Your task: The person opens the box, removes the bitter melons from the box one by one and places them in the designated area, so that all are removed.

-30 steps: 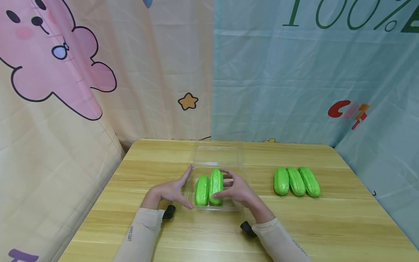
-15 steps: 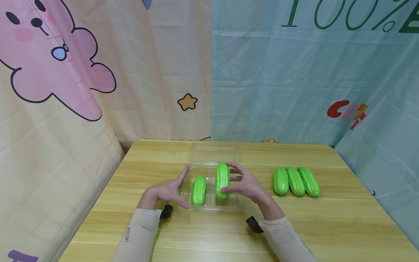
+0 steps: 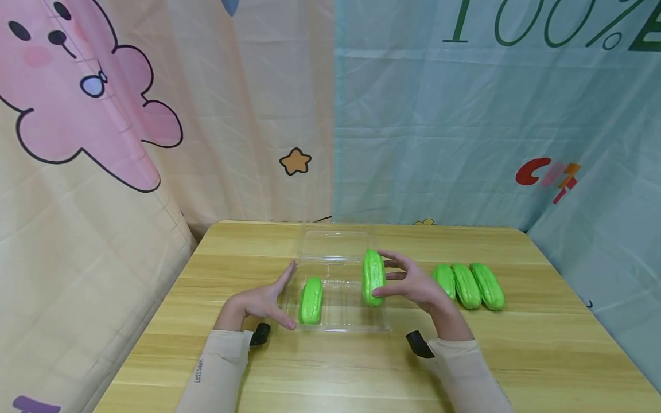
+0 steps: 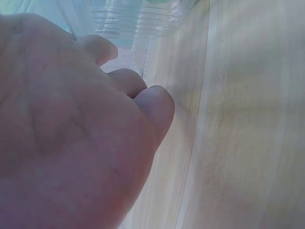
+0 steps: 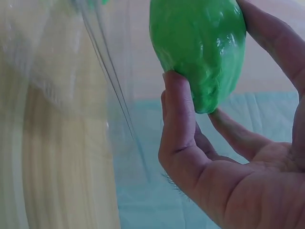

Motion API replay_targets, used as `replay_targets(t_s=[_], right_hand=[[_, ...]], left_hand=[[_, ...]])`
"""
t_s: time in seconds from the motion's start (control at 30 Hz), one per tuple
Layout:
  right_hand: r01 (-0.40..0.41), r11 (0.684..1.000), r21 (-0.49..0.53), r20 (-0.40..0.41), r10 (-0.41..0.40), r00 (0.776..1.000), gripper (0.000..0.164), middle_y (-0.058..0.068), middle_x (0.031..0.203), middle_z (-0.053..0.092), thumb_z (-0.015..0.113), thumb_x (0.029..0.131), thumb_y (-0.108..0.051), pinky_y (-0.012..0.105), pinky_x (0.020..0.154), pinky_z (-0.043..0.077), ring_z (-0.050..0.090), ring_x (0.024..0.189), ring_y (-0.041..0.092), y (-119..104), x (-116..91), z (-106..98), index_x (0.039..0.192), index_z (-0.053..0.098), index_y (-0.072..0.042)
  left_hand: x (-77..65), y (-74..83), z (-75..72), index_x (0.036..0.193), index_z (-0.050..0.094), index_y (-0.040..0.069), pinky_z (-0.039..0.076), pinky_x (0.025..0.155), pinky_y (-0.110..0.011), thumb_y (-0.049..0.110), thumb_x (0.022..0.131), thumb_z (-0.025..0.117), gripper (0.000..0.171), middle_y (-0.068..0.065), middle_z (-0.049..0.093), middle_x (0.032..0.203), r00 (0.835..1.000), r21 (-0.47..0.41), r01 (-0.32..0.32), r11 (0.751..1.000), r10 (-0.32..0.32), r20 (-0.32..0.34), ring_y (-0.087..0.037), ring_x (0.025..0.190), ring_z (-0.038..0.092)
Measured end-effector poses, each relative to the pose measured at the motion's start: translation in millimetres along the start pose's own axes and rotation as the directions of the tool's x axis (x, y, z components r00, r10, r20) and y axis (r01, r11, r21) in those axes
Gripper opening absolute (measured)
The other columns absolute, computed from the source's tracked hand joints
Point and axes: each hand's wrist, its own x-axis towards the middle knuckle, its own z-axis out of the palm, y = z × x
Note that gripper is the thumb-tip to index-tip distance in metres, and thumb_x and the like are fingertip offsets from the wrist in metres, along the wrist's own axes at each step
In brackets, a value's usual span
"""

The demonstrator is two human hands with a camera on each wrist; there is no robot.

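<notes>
My right hand (image 3: pixel 410 281) holds a glossy green cucumber (image 3: pixel 374 278) between thumb and fingers, raised above the right part of a clear plastic box (image 3: pixel 343 328). In the right wrist view the cucumber (image 5: pixel 202 52) hangs beside the box's transparent wall, gripped by the fingertips. A second cucumber (image 3: pixel 311 301) lies lengthwise inside the box along its left side. At the box's left wall my left hand (image 3: pixel 260 301) is spread, thumb and fingers toward the two left corners. The left wrist view shows the hand (image 4: pixel 71 129) close by the clear plastic; firm contact cannot be made out.
Three more green cucumbers (image 3: pixel 467 285) lie side by side on the wooden table (image 3: pixel 310 373), right of the box. The box's clear lid (image 3: pixel 335 245) is folded back behind it. Printed curtains (image 3: pixel 439 143) hang behind the table.
My right hand has lifted the cucumber from beside the one at the left and carried it right and upward. The box's left cucumber now lies alone; the left hand has barely moved.
</notes>
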Motion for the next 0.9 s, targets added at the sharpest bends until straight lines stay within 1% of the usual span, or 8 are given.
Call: replay_targets(t_s=[0.17, 0.27, 0.37, 0.57, 0.67, 0.77, 0.9], right_hand=[[-0.022, 0.999, -0.046, -0.035, 0.021, 0.999, 0.098, 0.025, 0.157, 0.027, 0.087, 0.079, -0.008, 0.048, 0.096, 0.051, 0.038, 0.136, 0.048, 3, -6, -22, 0.158, 0.029, -0.008], [-0.054, 0.994, -0.092, -0.059, 0.048, 0.997, 0.099, 0.026, 0.157, 0.026, 0.087, 0.079, -0.010, 0.050, 0.098, 0.049, 0.036, 0.138, 0.049, 6, -8, -34, 0.159, 0.028, -0.008], [-0.089, 0.987, -0.134, -0.080, 0.079, 0.994, 0.100, 0.030, 0.156, 0.026, 0.087, 0.080, -0.010, 0.051, 0.098, 0.049, 0.034, 0.138, 0.052, 10, -10, -43, 0.159, 0.026, -0.006], [-0.163, 0.971, -0.174, -0.111, 0.145, 0.983, 0.100, 0.036, 0.154, 0.024, 0.084, 0.081, -0.006, 0.051, 0.094, 0.052, 0.030, 0.137, 0.056, 16, -13, -53, 0.159, 0.022, -0.002], [-0.204, 0.955, -0.215, -0.131, 0.178, 0.975, 0.101, 0.036, 0.155, 0.022, 0.085, 0.081, -0.006, 0.050, 0.092, 0.053, 0.030, 0.137, 0.056, 19, -14, -56, 0.159, 0.021, -0.001], [-0.239, 0.935, -0.262, -0.155, 0.204, 0.967, 0.101, 0.037, 0.154, 0.024, 0.085, 0.081, -0.006, 0.049, 0.088, 0.054, 0.033, 0.135, 0.056, 22, -15, -58, 0.159, 0.021, 0.001], [-0.271, 0.914, -0.300, -0.189, 0.222, 0.957, 0.102, 0.039, 0.152, 0.026, 0.085, 0.080, -0.006, 0.045, 0.081, 0.056, 0.049, 0.124, 0.052, 24, -17, -61, 0.158, 0.020, 0.002]], left_hand=[[0.1, -0.2, -0.2, 0.156, -0.027, 0.023, 0.004, 0.118, -0.058, 0.024, 0.073, 0.093, 0.146, -0.007, -0.021, 0.165, 1.000, 0.000, 0.001, 1.000, -0.001, 0.002, -0.038, 0.149, -0.012], [0.3, -0.5, -0.5, 0.156, -0.027, 0.023, 0.004, 0.118, -0.058, 0.024, 0.073, 0.093, 0.146, -0.007, -0.021, 0.165, 1.000, -0.001, -0.001, 1.000, 0.001, 0.006, -0.038, 0.149, -0.013], [0.5, -0.8, -0.6, 0.156, -0.026, 0.021, 0.004, 0.118, -0.058, 0.025, 0.073, 0.093, 0.146, -0.007, -0.021, 0.165, 1.000, -0.002, -0.005, 1.000, 0.005, 0.006, -0.038, 0.149, -0.013], [0.4, -1.6, -0.3, 0.157, -0.025, 0.018, 0.004, 0.118, -0.058, 0.025, 0.072, 0.093, 0.146, -0.008, -0.020, 0.165, 1.000, -0.004, -0.009, 1.000, 0.009, 0.003, -0.038, 0.149, -0.012], [0.2, -1.4, -0.2, 0.157, -0.025, 0.018, 0.004, 0.118, -0.058, 0.025, 0.072, 0.093, 0.146, -0.008, -0.020, 0.166, 1.000, -0.004, -0.008, 1.000, 0.008, 0.001, -0.038, 0.149, -0.011], [0.0, -0.7, -0.3, 0.157, -0.025, 0.018, 0.004, 0.118, -0.058, 0.024, 0.072, 0.093, 0.145, -0.008, -0.020, 0.165, 1.000, -0.006, -0.008, 1.000, 0.008, 0.004, -0.038, 0.149, -0.012], [-0.5, 0.5, -0.7, 0.157, -0.025, 0.018, 0.004, 0.118, -0.058, 0.024, 0.072, 0.093, 0.146, -0.008, -0.020, 0.165, 1.000, -0.011, -0.006, 1.000, 0.007, 0.008, -0.038, 0.149, -0.012]])
